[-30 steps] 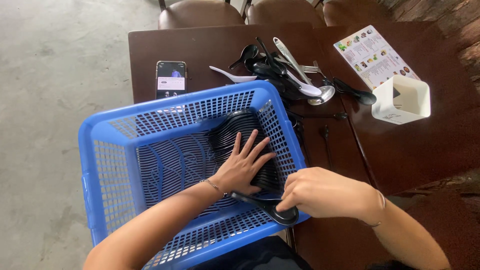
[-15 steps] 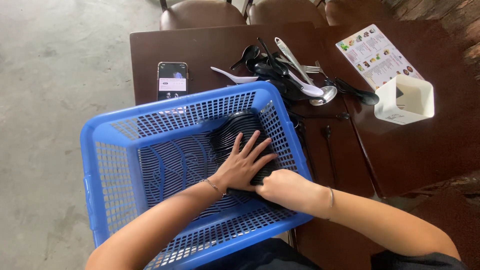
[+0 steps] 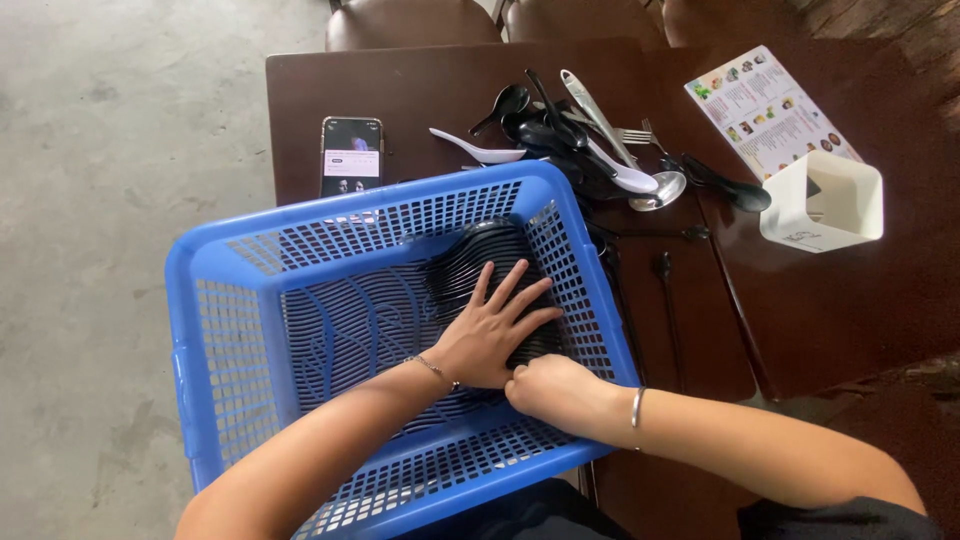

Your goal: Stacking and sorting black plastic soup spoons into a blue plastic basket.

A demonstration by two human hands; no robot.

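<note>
A blue plastic basket (image 3: 360, 215) rests on the near edge of a dark wooden table (image 3: 830, 320). Inside it, a row of stacked black plastic spoons (image 3: 470, 262) lies along the right wall. My left hand (image 3: 495, 335) is laid flat on this row, fingers spread. Just in front of it, my right hand (image 3: 555, 392) is curled inside the basket at the near end of the row. It is closed on a black spoon that is mostly hidden under the fingers.
Behind the basket lies a pile of black, white and metal spoons and forks (image 3: 590, 150). A phone (image 3: 351, 155) lies at the back left. A white box-shaped holder (image 3: 825, 200) and a menu card (image 3: 765, 110) are on the right. Chairs (image 3: 410, 20) stand beyond the table.
My right hand has moved from the basket's near right rim, where it held a black spoon, into the basket next to my left hand. The left hand stayed on the spoons.
</note>
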